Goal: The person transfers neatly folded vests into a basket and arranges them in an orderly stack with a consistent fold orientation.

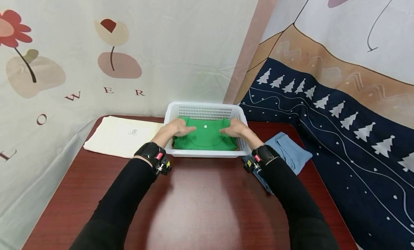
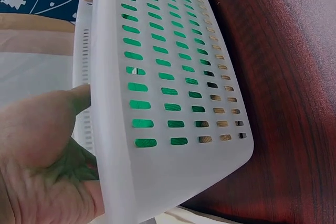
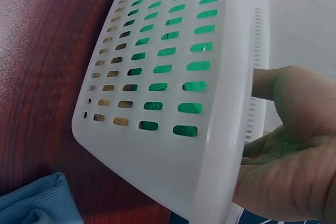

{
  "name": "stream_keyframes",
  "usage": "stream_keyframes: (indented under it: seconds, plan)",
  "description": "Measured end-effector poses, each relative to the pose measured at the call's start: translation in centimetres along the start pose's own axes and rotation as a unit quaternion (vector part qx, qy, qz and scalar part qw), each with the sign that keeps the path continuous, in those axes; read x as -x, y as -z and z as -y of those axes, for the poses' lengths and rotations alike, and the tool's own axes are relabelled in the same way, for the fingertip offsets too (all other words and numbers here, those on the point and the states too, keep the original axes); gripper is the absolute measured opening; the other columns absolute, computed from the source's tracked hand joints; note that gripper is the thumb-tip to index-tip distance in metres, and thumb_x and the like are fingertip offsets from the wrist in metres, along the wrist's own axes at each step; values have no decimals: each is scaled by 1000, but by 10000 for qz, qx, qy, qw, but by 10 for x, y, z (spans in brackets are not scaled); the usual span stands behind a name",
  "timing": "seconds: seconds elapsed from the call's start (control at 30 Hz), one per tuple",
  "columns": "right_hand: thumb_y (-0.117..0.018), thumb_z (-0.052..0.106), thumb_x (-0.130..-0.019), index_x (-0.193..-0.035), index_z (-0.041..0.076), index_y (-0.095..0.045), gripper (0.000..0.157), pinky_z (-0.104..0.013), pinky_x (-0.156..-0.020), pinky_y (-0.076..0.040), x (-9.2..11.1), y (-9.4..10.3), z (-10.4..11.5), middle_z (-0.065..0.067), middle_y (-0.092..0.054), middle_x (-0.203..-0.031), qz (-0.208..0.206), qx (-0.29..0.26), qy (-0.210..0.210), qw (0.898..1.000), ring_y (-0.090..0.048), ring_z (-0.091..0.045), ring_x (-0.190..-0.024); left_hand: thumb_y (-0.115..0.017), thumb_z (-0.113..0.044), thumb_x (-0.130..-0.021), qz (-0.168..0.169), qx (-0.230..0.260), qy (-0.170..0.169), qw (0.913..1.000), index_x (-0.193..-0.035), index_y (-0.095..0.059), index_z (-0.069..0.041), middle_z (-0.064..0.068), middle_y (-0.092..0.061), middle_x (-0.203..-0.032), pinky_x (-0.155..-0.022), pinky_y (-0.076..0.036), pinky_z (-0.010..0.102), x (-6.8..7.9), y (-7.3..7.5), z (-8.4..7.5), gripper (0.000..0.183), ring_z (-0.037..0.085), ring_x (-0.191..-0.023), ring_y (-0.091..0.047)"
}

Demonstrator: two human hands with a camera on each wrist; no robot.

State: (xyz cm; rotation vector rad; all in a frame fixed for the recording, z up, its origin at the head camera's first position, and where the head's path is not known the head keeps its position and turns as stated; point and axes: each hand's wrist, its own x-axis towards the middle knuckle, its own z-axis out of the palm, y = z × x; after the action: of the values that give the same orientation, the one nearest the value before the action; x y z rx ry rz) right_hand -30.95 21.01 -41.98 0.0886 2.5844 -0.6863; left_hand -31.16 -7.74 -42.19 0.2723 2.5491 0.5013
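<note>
A folded green garment (image 1: 207, 136) with a small white label lies inside a white slotted plastic basket (image 1: 208, 153). My left hand (image 1: 176, 128) reaches over the basket's left side, thumb straight above the garment's left edge. Opposite it, my right hand (image 1: 236, 128) is at the garment's right edge, its thumb pointing inward. Both wrist views show a wide gap between thumb and fingers, with the left palm (image 2: 42, 150) and right palm (image 3: 299, 150) beyond the near rim. The fingertips are hidden inside the basket. Green shows through the upper slots, tan material (image 2: 223, 124) through lower ones.
A folded cream cloth (image 1: 119, 135) with small dark print lies left of the basket. To the right, a folded blue garment (image 1: 288, 149) lies partly under the right forearm. The reddish-brown table (image 1: 200, 203) backs onto a hanging patterned fabric (image 1: 181, 55).
</note>
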Motion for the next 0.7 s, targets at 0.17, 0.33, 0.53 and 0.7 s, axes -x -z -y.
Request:
stream_keyframes:
  seconds: [0.17,0.33,0.53,0.7]
  plan:
    - [-70,48,-108,-165,-5,-43,83,-56,-125,-49,7,-1,1,-24,-43,-175,-46,-157,23,9999,-49,-38,-157,-49,-66,-114,146,134,15,9998,-155,-56,10,14,-63,-104,-74,-57,32,-12,-2,4,86,15,-73,-58]
    - [-64,56,-110,-177,-5,-20,101,-59,-137,-38,11,-2,1,-25,-20,-187,3,-210,-71,9998,-31,-43,-172,-40,-71,-115,365,156,135,9991,-175,-1,14,37,-27,-181,-134,-43,59,20,8,-11,110,50,-165,-42]
    - [-57,59,-113,-178,-5,-14,101,-59,-141,-31,23,2,6,-27,-14,-188,152,-164,22,9997,-23,-45,-175,-39,-74,-113,305,131,99,9994,-176,8,8,34,-20,-183,-137,-36,63,29,11,-15,114,53,-170,-30]
    - [-57,58,-113,-175,-8,-24,96,-61,-134,-41,19,-2,-1,-30,-28,-183,-192,-31,342,9992,-37,-46,-168,-47,-71,-112,-9,394,-97,9992,-180,4,0,28,-13,-187,-141,-27,65,31,6,-12,110,51,-174,-21]
